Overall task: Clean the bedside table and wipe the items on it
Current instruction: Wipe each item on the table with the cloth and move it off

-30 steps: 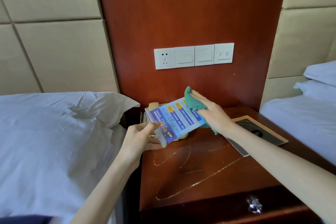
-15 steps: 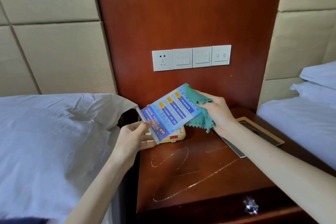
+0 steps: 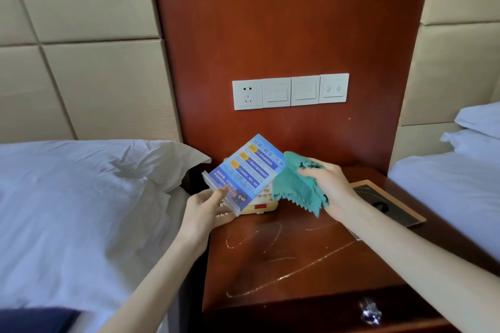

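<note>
Here left hand (image 3: 204, 211) grips sign (image 3: 247, 171), cloth (image 3: 296, 188) at its edge.

White pillow (image 3: 89, 178) lies at left, white bed (image 3: 446, 197) at right, socket-and-switch row (image 3: 290, 91) sits on red-brown wall panel (image 3: 270, 21), beige padded wall (image 3: 81, 35) flanks both sides

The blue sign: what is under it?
A beige telephone on the bedside table; keys and a red patch show, the sign and cloth hide the rest.

blue acrylic sign (image 3: 247, 170) tilted above the scratched red-brown bedside table (image 3: 284, 265); green cloth (image 3: 297, 186) at its right edge.
</note>
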A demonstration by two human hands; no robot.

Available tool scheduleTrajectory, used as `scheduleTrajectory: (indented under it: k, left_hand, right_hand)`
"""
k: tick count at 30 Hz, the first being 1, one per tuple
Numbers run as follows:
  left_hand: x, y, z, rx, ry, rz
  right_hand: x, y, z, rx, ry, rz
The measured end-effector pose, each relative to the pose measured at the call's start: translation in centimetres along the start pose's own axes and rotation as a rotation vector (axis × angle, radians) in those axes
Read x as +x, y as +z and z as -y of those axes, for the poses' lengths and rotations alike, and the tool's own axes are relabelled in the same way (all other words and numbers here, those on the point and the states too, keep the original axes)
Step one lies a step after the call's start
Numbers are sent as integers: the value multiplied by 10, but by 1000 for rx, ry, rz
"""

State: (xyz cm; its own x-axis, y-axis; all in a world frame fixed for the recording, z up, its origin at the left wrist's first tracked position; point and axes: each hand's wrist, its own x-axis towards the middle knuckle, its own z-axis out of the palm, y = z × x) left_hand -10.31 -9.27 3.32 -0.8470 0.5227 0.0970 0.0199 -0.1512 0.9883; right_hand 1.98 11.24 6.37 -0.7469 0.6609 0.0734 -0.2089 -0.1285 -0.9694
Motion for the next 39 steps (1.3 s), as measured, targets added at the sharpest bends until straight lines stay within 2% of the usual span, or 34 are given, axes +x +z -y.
scheduleTrajectory:
  k: [7,14,20,29,39]
  left_hand:
    - [-12,-25,-28,103,55,-47]
    - [-33,-69,-58,232,107,-172]
    - [-62,-126,-78,330,70,-266]
    - [-99,-229,-86,585,4,-557]
    - [-134,-303,-98,792,-228,-400]
  right_hand:
    - [9,11,7,63,29,-83]
    - [3,49,-11,12,62,-45]
    - [-3,96,-12,-7,52,23]
    - [-14,164,-27,21,53,80]
    - [-9,191,-42,11,85,70]
